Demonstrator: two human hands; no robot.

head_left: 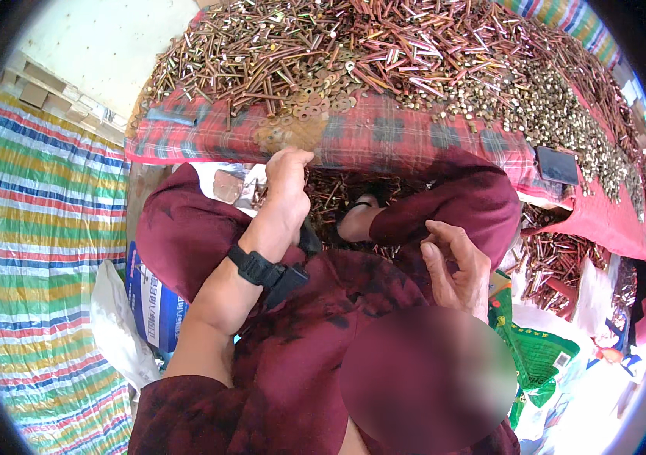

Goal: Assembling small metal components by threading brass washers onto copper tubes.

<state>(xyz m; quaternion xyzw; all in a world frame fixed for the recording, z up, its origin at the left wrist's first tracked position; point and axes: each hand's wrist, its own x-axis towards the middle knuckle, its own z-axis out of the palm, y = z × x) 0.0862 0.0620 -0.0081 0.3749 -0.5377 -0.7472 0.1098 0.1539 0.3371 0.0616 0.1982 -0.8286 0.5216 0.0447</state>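
Workshop: heaped bolts (262,64), washers (311,108)

On our left we see a striped woven tarp (42,265) in green, yellow, blue, red and white, with a pale panel (103,45) beyond its far end. Near the tarp we have a crumpled white plastic bag (117,330) beside a blue printed carton (148,303). To our right, a black smartphone (557,164) lies at the counter's edge, and below it we find a green printed plastic bag (542,353).
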